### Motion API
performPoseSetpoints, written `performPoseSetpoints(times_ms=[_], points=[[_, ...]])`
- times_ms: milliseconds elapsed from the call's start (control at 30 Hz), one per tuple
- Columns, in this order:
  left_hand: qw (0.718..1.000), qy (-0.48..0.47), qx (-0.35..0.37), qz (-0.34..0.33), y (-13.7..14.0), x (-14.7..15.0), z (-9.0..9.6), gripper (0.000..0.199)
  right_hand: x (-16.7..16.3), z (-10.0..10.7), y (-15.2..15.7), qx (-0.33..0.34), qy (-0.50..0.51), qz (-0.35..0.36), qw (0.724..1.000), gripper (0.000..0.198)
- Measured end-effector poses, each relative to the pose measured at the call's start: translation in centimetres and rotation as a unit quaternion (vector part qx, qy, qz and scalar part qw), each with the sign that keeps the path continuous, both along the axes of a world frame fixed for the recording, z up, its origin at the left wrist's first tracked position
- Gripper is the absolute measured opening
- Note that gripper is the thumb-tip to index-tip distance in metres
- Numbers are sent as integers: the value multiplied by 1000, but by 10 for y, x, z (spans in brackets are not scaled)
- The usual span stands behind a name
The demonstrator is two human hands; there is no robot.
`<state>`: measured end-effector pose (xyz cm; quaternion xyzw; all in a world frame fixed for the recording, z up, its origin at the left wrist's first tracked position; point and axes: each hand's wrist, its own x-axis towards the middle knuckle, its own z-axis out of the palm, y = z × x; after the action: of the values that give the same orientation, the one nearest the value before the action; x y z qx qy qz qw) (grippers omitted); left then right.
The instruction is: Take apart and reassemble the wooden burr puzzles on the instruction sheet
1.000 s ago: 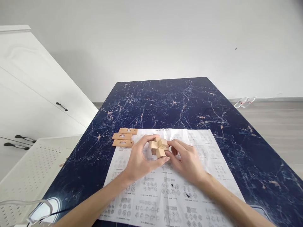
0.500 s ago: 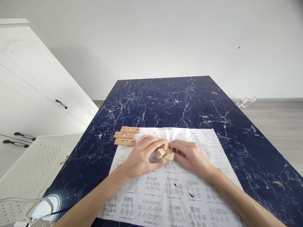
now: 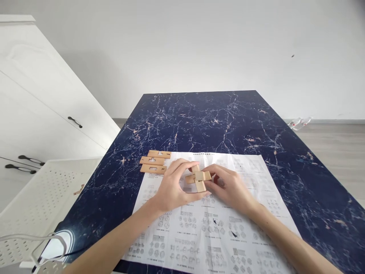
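Note:
A pale wooden burr puzzle of interlocked bars is held between my two hands above a printed instruction sheet. My left hand grips it from the left, thumb at the near bar and index finger at the far one. On the other side, my right hand pinches the end of the bar that points right. Its lower fingers are partly hidden. Left of the puzzle, three flat wooden pieces with cut-outs and numbers lie in a row at the sheet's top left corner.
The dark blue marble-patterned table reaches back toward the white wall. At the left stand a white cabinet and a perforated white surface with a small wooden piece on it. A round, shiny white object and a cable are at lower left.
The puzzle has been turned in my fingers, so its bars now form a cross shape facing me. My left thumb has shifted right along the near side. The view has moved slightly.

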<state>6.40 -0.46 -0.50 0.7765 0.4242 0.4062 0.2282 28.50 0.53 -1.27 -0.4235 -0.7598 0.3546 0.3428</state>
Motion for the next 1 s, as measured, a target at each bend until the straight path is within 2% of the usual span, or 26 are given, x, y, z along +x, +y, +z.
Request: performPoseSetpoints(times_ms=[233, 433, 833, 1000], points=[[999, 2, 44, -23, 0, 2, 2, 73, 5, -3, 2, -54, 7, 36, 998, 19], [998, 1, 43, -35, 1, 3, 4, 72, 6, -4, 3, -53, 16, 39, 998, 22], [995, -1, -84, -49, 7, 1, 9, 67, 5, -3, 3, -43, -21, 18, 999, 7], [984, -34, -168, -47, 12, 0, 14, 56, 4, -2, 3, -55, -25, -3, 998, 9]])
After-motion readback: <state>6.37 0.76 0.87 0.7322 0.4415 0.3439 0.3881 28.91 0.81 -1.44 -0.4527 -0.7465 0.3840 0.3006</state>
